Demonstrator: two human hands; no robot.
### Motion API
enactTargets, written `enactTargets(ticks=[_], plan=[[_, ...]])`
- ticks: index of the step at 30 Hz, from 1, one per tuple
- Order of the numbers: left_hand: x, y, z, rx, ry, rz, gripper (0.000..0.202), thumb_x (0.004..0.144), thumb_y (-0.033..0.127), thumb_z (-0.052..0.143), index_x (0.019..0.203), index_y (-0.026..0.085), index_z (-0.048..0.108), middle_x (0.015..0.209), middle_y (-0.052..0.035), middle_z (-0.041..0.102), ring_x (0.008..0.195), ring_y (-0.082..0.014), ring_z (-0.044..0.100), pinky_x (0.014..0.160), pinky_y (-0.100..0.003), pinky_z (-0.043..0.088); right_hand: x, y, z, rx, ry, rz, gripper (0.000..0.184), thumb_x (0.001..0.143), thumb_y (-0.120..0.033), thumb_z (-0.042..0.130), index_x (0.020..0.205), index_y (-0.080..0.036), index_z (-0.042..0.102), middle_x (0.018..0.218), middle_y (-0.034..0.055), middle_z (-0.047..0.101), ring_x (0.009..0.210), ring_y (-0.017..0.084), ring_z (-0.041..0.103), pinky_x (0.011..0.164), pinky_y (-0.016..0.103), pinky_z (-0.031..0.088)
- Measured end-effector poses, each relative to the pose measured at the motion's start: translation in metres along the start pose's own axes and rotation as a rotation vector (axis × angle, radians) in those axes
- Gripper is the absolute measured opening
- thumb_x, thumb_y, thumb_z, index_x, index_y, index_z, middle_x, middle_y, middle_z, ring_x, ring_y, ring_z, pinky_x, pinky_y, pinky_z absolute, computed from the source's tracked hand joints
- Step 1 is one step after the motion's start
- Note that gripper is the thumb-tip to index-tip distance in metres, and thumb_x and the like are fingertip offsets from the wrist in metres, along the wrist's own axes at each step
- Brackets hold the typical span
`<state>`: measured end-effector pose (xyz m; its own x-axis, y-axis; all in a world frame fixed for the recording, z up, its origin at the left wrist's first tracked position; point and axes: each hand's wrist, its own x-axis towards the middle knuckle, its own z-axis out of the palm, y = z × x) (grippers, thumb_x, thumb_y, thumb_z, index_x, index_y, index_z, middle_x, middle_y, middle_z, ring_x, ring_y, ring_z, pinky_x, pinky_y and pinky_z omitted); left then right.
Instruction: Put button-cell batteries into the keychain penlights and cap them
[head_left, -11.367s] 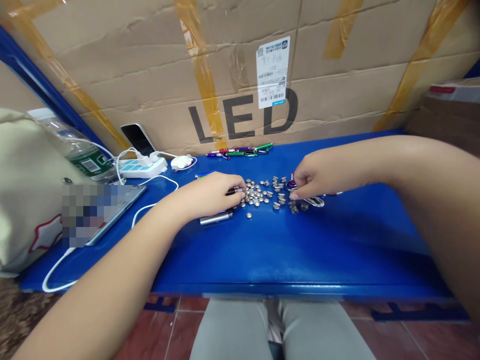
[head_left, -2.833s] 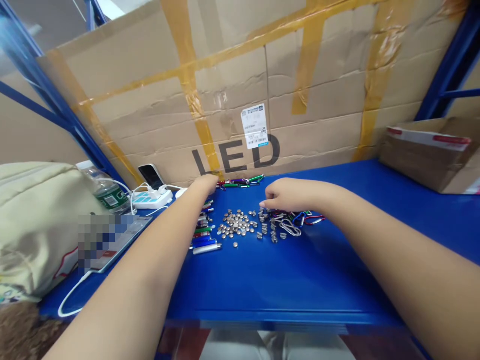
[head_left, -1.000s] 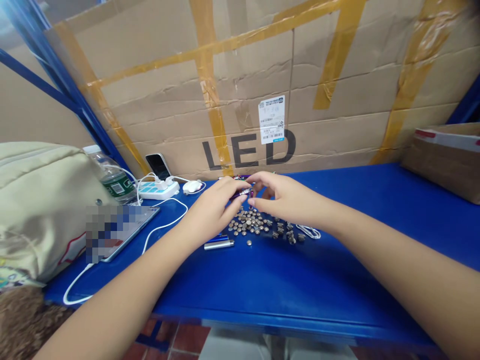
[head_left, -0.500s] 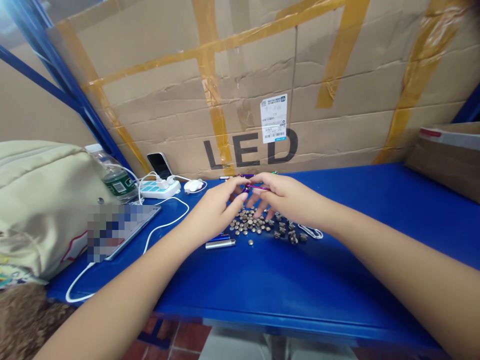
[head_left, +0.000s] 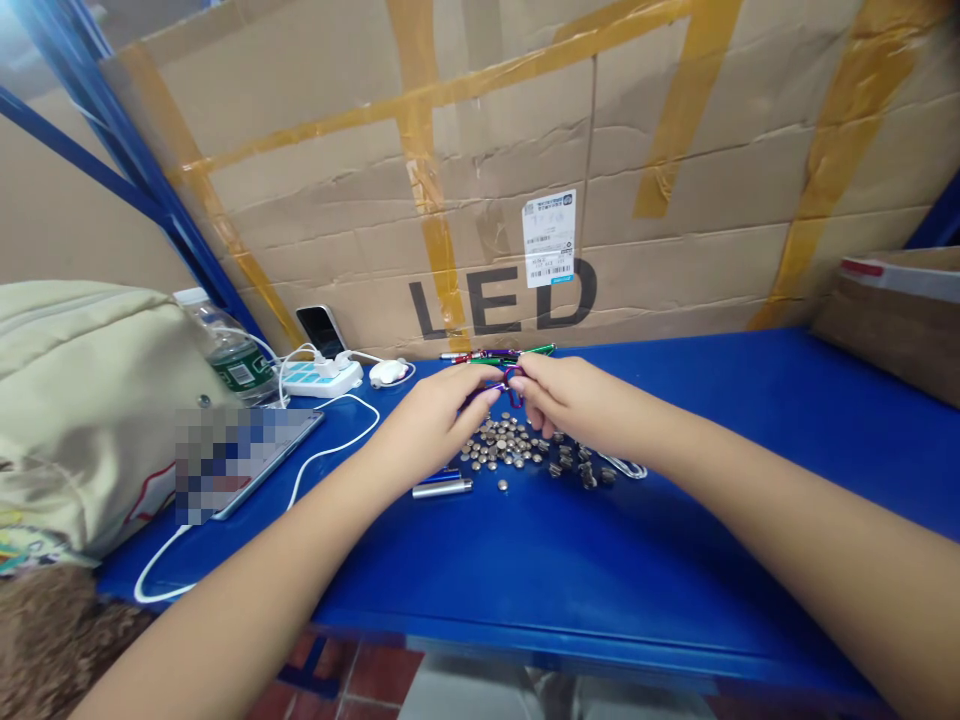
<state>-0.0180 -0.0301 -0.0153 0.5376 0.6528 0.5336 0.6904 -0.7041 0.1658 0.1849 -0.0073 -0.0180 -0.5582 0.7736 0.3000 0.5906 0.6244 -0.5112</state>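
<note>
My left hand (head_left: 442,412) is closed, pinching a slim purple-blue metal tube (head_left: 493,388) between thumb and fingers. My right hand (head_left: 571,392) grips a purple carabiner clip (head_left: 512,375) at its fingertips, right at the end of the tube. The two pieces meet between my hands; whether they are joined I cannot tell. Below the hands lie many small round silver discs (head_left: 504,440) in a loose pile. Dark metal pieces (head_left: 581,462) are scattered to their right. A silver tube (head_left: 442,488) and a blue tube (head_left: 448,475) rest left of the pile.
Behind my hands lie several coloured slim tubes (head_left: 480,357). A white looped cord (head_left: 626,467) sits to the right. On the left are a tablet (head_left: 262,460), a power strip (head_left: 322,378), a bottle (head_left: 236,355) and a beige bag (head_left: 97,400). A cardboard box (head_left: 892,330) stands at right.
My right hand has turned and drawn in its fingers, so the carabiner's loop now faces the camera. My left hand stays nearly in place, and the coloured tubes behind show more.
</note>
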Motion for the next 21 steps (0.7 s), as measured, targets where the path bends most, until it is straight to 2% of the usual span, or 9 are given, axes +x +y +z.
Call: enactTargets(ticks=[4,9,13,17,21], plan=[[0.0005,0.0000,-0.0031,0.010,0.030,0.002,0.028,0.098,0.023,0.045,0.121,0.018,0.061,0.117,-0.0068,0.071,0.106,-0.0194,0.067,0.094,-0.035,0.052,-0.0017,0.0010,0.0045,0.214,-0.078,-0.003,0.032,0.102,-0.043,0.029,0.081,-0.023,0.043,0.067,-0.0004,0.062,0.057,0.012,0.060,0.059,0.026,0.047],[0.0001,0.0004,-0.0036,-0.002,0.042,0.021,0.032,0.099,0.023,0.042,0.125,0.016,0.060,0.122,-0.0073,0.070,0.110,-0.0190,0.066,0.097,-0.034,0.052,-0.0010,-0.0036,0.0051,0.371,-0.093,0.071,0.029,0.102,-0.039,0.030,0.082,-0.022,0.042,0.066,-0.0008,0.061,0.054,0.011,0.061,0.052,0.023,0.050],[-0.0002,0.0003,-0.0017,0.022,0.015,0.007,0.034,0.098,0.030,0.046,0.127,0.019,0.060,0.126,-0.0072,0.068,0.110,-0.0207,0.066,0.098,-0.035,0.051,0.0012,-0.0048,0.0039,0.450,-0.085,0.131,0.024,0.102,-0.036,0.034,0.083,-0.022,0.042,0.069,-0.0006,0.063,0.054,0.010,0.062,0.051,0.022,0.051],[-0.0005,0.0019,-0.0016,0.025,0.003,0.023,0.031,0.095,0.030,0.054,0.124,0.020,0.063,0.117,-0.0057,0.072,0.104,-0.0203,0.068,0.093,-0.033,0.053,0.0020,-0.0055,0.0049,0.470,-0.020,0.139,0.023,0.099,-0.035,0.042,0.081,-0.021,0.046,0.065,-0.0020,0.060,0.048,0.008,0.056,0.046,0.021,0.046],[-0.0005,0.0050,-0.0024,-0.014,0.068,-0.025,0.023,0.092,0.027,0.059,0.112,0.020,0.068,0.106,-0.0033,0.075,0.092,-0.0171,0.070,0.086,-0.028,0.053,0.0023,-0.0053,0.0074,0.431,0.081,0.107,0.020,0.095,-0.036,0.047,0.084,-0.020,0.052,0.062,-0.0046,0.055,0.044,0.007,0.048,0.043,0.021,0.038]])
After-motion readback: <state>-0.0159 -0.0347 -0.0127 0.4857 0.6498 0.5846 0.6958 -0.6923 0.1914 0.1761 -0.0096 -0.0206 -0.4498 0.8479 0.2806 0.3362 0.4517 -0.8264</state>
